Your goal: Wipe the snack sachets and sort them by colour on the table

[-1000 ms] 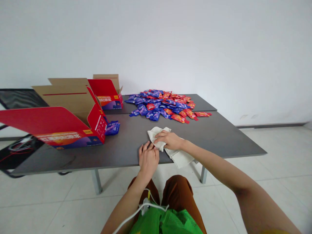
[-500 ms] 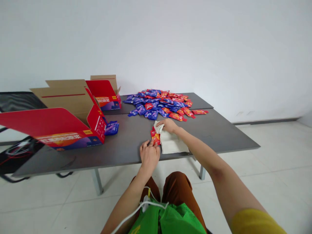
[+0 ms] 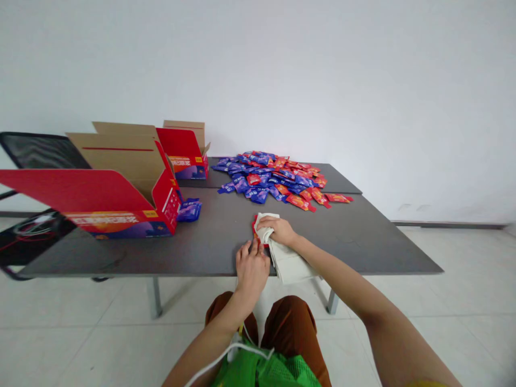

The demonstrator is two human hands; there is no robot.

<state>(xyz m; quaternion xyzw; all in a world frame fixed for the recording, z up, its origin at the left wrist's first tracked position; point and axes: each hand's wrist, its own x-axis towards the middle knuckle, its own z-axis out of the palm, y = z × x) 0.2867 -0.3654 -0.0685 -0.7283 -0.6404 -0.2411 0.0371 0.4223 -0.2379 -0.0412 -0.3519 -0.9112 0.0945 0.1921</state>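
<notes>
Cloth [image 3: 291, 264] now covered more of red sachet [image 3: 255, 224] — rubbing continued.
Right hand [image 3: 280, 231] clutched bunched cloth; left hand [image 3: 252, 270], loosely spread — touched sachet's near end.

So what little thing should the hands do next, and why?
Perhaps slide the right hand, with the white cloth gripped in it, slightly left over the red packet. A strip of red shows past the cloth's left edge, so the cloth isn't covering that part. The left hand is at the packet's near end, where it could probably steady it.
</notes>
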